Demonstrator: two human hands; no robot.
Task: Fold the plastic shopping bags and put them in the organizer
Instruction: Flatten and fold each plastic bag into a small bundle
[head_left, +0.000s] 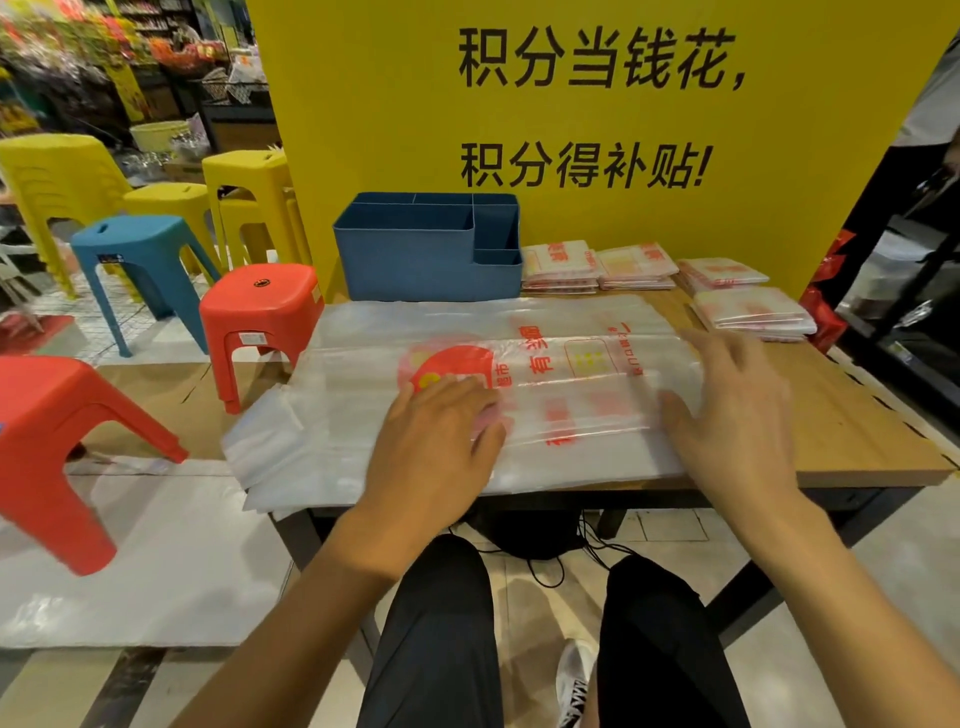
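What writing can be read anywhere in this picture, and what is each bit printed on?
"积分当钱花," in black, upper line on the yellow sign.
"积分得补贴!" in black, lower line on the same sign.
Red print on the spread plastic bag: only "有" reads clearly; the rest is blurred.
Red print on the folded bag stacks: too small to read.
White sticker on the red stool: too small to read.
Blue organizer: no text visible.

- A clear bag (519, 384) with red print lies flat across the table (852, 415), its handles hanging over the left edge.
- The left hand (441, 431) and right hand (727, 405) press flat on it (fingers blurred).
- A blue organizer (426, 249) stands behind, just beside folded stacks (639, 267).
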